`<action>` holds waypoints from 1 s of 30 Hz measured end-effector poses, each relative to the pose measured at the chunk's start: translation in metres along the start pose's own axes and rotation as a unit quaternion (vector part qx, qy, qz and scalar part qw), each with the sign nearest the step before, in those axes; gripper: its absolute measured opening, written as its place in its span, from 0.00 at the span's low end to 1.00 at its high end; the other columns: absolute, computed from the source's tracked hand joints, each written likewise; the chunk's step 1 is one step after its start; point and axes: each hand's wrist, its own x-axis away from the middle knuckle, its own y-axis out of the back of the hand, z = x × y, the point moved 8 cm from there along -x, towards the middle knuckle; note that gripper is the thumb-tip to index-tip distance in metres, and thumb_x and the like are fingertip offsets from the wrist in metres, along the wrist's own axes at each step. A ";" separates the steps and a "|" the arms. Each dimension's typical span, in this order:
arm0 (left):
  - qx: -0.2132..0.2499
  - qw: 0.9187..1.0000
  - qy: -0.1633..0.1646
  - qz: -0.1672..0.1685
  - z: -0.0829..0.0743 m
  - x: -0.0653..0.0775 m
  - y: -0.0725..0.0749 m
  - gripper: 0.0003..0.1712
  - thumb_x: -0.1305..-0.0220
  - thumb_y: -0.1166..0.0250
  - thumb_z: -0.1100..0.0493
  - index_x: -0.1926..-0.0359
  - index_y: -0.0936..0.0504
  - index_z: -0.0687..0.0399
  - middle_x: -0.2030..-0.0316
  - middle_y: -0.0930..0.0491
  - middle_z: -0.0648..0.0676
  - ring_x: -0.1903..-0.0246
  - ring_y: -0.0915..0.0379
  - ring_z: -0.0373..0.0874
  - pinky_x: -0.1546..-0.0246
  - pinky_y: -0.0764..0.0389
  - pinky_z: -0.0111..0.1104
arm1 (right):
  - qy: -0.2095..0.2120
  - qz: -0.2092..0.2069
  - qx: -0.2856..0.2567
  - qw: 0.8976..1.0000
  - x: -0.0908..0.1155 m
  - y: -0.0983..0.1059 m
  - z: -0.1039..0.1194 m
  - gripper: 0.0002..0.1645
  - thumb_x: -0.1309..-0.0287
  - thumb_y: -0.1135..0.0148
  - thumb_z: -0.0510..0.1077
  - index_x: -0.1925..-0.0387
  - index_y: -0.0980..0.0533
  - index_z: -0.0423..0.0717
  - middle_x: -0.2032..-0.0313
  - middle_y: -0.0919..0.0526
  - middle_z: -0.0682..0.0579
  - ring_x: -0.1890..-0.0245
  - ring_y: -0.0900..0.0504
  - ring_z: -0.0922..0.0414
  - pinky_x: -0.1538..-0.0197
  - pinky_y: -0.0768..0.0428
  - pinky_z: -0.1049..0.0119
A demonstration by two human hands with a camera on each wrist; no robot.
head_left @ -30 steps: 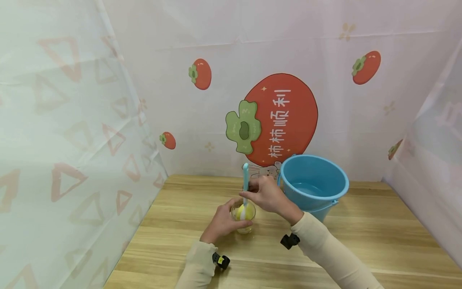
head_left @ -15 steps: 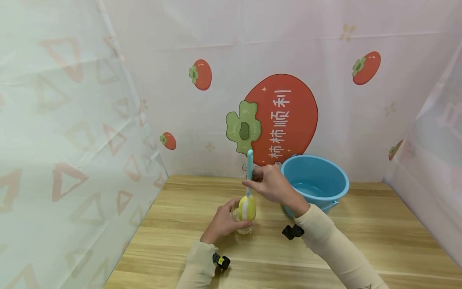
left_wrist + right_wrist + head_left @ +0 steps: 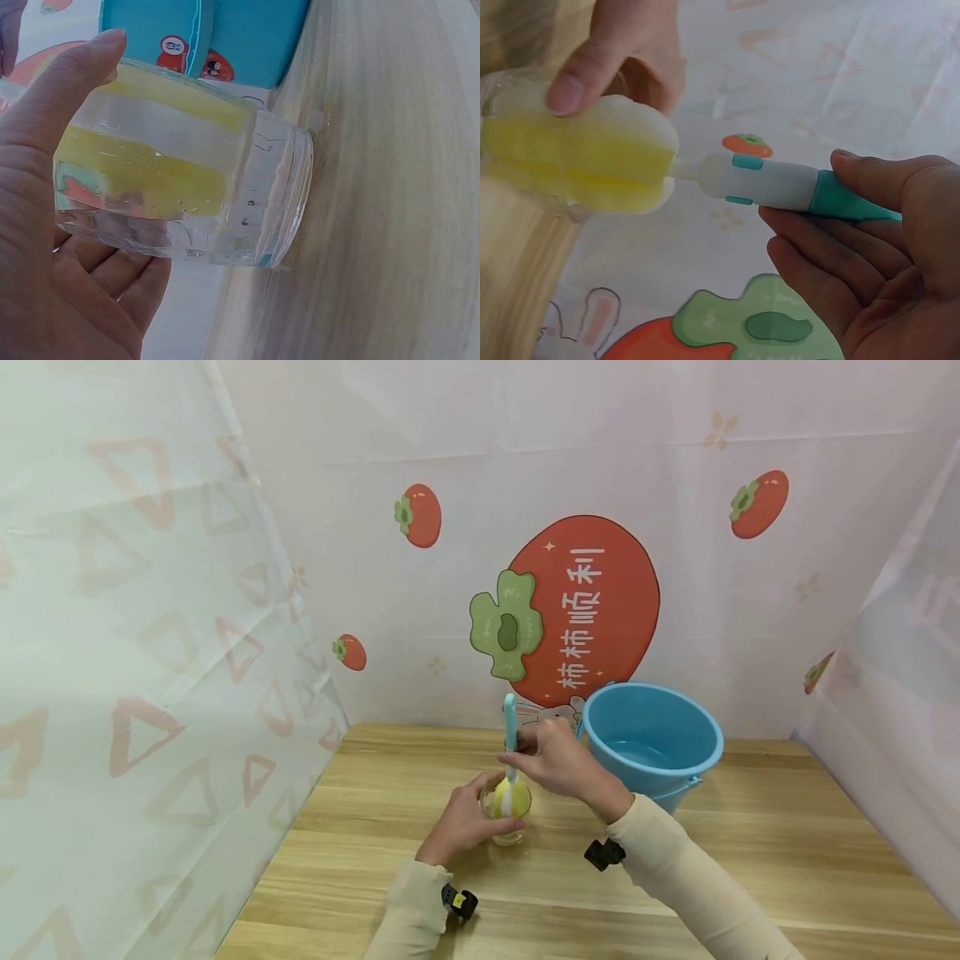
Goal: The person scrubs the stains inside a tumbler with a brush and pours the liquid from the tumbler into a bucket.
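The wooden desk [image 3: 795, 843] carries a blue bucket [image 3: 652, 718]. Left of the bucket, the right hand [image 3: 562, 764] pinches a sponge brush [image 3: 511, 727] by its handle. Farther left of the bucket and nearer, the left hand [image 3: 465, 818] wraps round a clear glass [image 3: 187, 165] (drops cling to it), the brush's yellow-and-white head partly inside.

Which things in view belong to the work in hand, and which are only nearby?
In the work:
glass, held in the left hand
sponge brush, in the right hand, its head partly inside the glass

Probably unused now:
blue bucket, held by neither hand
printed backdrop
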 end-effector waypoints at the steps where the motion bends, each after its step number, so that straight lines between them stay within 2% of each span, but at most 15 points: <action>1: 0.003 1.000 0.000 0.001 0.000 0.000 0.000 0.52 0.47 0.18 0.36 0.25 0.28 0.46 0.37 0.18 0.52 0.45 0.20 0.48 0.47 0.16 0.45 | 0.004 -0.002 0.003 1.000 -0.002 0.003 0.002 0.04 0.38 0.23 0.43 0.67 0.12 0.47 0.69 0.07 0.54 0.68 0.09 0.64 0.63 0.13 0.70; 5: 0.012 1.000 -0.005 0.003 0.000 -0.001 0.000 0.51 0.47 0.18 0.37 0.26 0.27 0.44 0.43 0.16 0.48 0.50 0.19 0.44 0.50 0.17 0.42 | 0.002 -0.018 0.009 1.000 -0.008 0.019 0.008 0.06 0.38 0.23 0.44 0.63 0.11 0.45 0.66 0.07 0.52 0.65 0.07 0.59 0.60 0.10 0.64; 10: 0.016 1.000 -0.008 0.004 0.000 0.000 0.000 0.51 0.47 0.18 0.37 0.25 0.28 0.44 0.41 0.16 0.47 0.47 0.19 0.44 0.46 0.16 0.45 | -0.010 -0.030 0.005 0.999 -0.009 0.026 0.008 0.09 0.39 0.23 0.44 0.60 0.11 0.44 0.65 0.06 0.51 0.63 0.06 0.57 0.59 0.10 0.62; 13: 0.016 1.000 -0.010 0.003 -0.001 0.000 0.000 0.51 0.47 0.18 0.38 0.26 0.28 0.44 0.43 0.16 0.47 0.49 0.19 0.44 0.49 0.16 0.42 | -0.002 -0.041 0.006 0.999 -0.009 0.023 0.007 0.07 0.39 0.22 0.44 0.63 0.11 0.45 0.66 0.06 0.52 0.64 0.06 0.58 0.61 0.10 0.64; 18: 0.015 1.000 -0.016 0.001 -0.002 0.000 0.001 0.43 0.46 0.17 0.40 0.32 0.24 0.43 0.52 0.14 0.44 0.57 0.19 0.41 0.56 0.18 0.37 | 0.029 -0.055 -0.018 0.998 -0.010 0.014 0.010 0.04 0.38 0.23 0.43 0.66 0.12 0.48 0.69 0.08 0.55 0.65 0.07 0.61 0.61 0.11 0.67; 25: 0.002 1.000 -0.029 -0.004 -0.002 -0.003 0.000 0.33 0.45 0.17 0.44 0.42 0.21 0.42 0.63 0.17 0.44 0.65 0.22 0.38 0.62 0.21 0.34 | 0.045 -0.039 -0.068 0.996 -0.012 0.004 0.018 0.04 0.35 0.26 0.44 0.64 0.12 0.48 0.67 0.08 0.55 0.64 0.08 0.63 0.60 0.12 0.69; 27: -0.004 0.999 -0.032 -0.004 -0.002 -0.003 0.001 0.33 0.46 0.17 0.42 0.43 0.21 0.41 0.63 0.17 0.44 0.65 0.22 0.38 0.62 0.20 0.34 | 0.045 -0.030 -0.068 0.996 -0.012 0.003 0.020 0.04 0.34 0.26 0.44 0.63 0.12 0.48 0.66 0.08 0.55 0.64 0.08 0.63 0.60 0.12 0.69; 30: -0.006 0.999 -0.032 -0.002 -0.002 -0.002 0.000 0.36 0.47 0.17 0.38 0.41 0.21 0.41 0.61 0.16 0.44 0.64 0.21 0.38 0.62 0.20 0.33 | 0.043 -0.020 -0.054 0.997 -0.012 0.004 0.021 0.03 0.35 0.26 0.43 0.64 0.12 0.48 0.67 0.07 0.55 0.65 0.08 0.63 0.59 0.12 0.69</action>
